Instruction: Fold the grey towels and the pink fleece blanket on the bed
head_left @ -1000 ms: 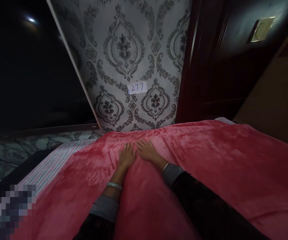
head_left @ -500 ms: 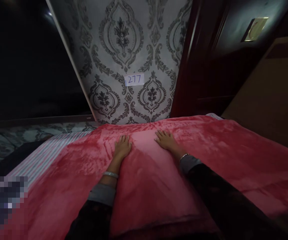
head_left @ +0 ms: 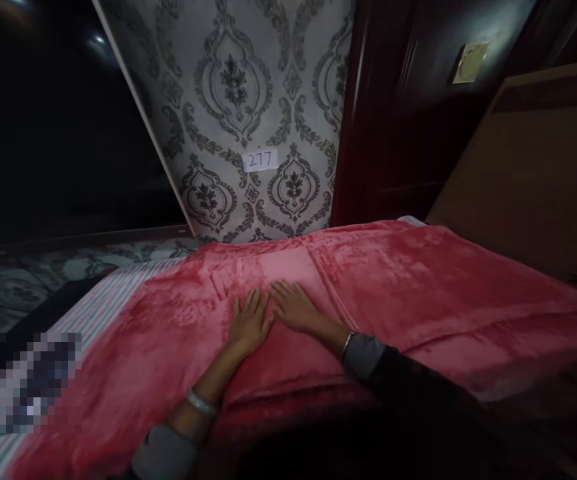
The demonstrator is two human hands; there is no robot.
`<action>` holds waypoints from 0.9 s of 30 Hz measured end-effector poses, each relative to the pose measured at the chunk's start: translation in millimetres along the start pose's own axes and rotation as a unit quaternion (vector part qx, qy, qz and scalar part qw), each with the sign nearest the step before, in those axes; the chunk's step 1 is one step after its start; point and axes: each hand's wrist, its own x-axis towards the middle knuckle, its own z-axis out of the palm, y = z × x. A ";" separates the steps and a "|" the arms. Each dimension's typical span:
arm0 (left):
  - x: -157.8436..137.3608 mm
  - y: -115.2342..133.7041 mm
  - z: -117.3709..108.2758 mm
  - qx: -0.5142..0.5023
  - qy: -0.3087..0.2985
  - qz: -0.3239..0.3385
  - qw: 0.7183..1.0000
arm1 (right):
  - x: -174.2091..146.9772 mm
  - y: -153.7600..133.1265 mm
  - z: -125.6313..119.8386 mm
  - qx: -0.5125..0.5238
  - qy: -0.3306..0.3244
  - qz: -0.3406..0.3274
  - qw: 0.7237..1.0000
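A red plush blanket is spread over a surface covered by a striped sheet. My left hand lies flat on the blanket with its fingers pointing away from me. Close beside it, my right hand rests palm down on the same blanket, its fingers angled toward the left. Both hands are open and hold nothing. Just beyond them the pile shows a paler, smooth patch. Folds run across the blanket nearer to me and to the right.
A patterned wall with a paper label reading 277 stands behind the blanket. A dark screen is at left. On the right are a dark red wooden panel and a large cardboard box. A pixelated patch covers the lower left.
My hands have slid toward me over the blanket and come closer together, the right one moving left. The view has shifted slightly to the right.
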 end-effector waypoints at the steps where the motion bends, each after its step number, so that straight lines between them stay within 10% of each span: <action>1: -6.1 2.1 6.1 0.013 0.006 -0.002 1.000 | -4.5 2.9 2.6 -0.006 0.000 0.003 1.000; 14: -1.2 3.8 -3.3 -0.013 -0.027 -0.010 0.999 | -98.2 103.1 -38.4 -0.027 -0.057 0.225 0.972; 18: -9.6 2.5 -20.7 -0.084 -0.056 -0.001 0.995 | -103.2 71.5 -53.6 -0.015 -0.034 0.246 0.969; 27: -79.4 54.3 -1.8 -0.006 -0.029 0.028 0.999 | -107.0 -31.7 -20.7 0.038 -0.059 0.062 0.996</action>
